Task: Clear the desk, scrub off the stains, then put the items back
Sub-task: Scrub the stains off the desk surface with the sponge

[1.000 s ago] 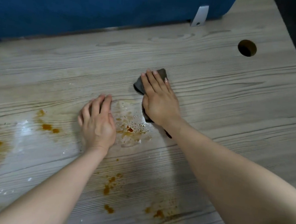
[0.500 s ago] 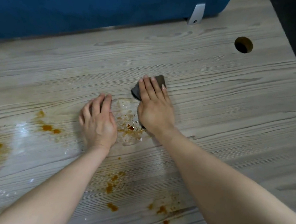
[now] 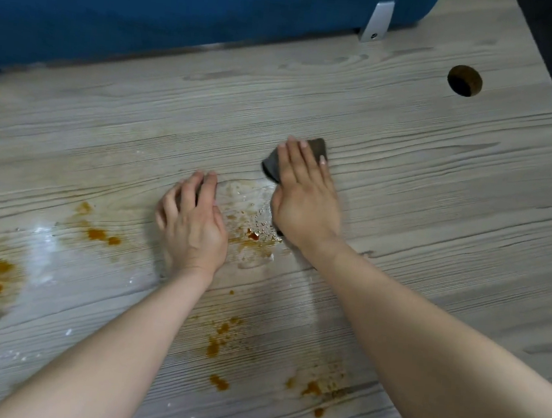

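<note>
On the desk [image 3: 404,194], right hand [image 3: 305,201] atop cloth [image 3: 317,147]

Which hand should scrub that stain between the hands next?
Right. The right hand already presses the dark cloth flat beside the orange stain. The left hand rests bare on the desk, holding nothing.

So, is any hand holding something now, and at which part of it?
The right hand presses flat on the top of a dark scrub pad, fingers straight, not gripping. The left hand rests on the desk, holding nothing.
</note>
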Demonstrator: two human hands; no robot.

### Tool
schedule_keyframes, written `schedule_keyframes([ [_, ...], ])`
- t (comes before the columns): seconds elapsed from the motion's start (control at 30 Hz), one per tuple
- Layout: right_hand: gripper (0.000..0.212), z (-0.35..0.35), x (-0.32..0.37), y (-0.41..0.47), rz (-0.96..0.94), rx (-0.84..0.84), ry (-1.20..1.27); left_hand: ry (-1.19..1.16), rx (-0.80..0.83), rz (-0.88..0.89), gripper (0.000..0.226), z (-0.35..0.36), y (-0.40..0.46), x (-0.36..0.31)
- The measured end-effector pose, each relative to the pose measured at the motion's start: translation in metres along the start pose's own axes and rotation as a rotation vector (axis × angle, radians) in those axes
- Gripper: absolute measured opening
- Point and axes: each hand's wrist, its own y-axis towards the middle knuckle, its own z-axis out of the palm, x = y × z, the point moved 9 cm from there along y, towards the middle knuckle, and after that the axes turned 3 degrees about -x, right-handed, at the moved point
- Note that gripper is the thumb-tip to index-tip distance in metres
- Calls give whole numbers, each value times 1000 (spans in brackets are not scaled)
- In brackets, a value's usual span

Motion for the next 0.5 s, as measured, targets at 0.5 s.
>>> schedule_keyframes([
  [0.5,62,-6,-23,-5,83,-34,-21,-20,-11,12,47,0,1,1],
])
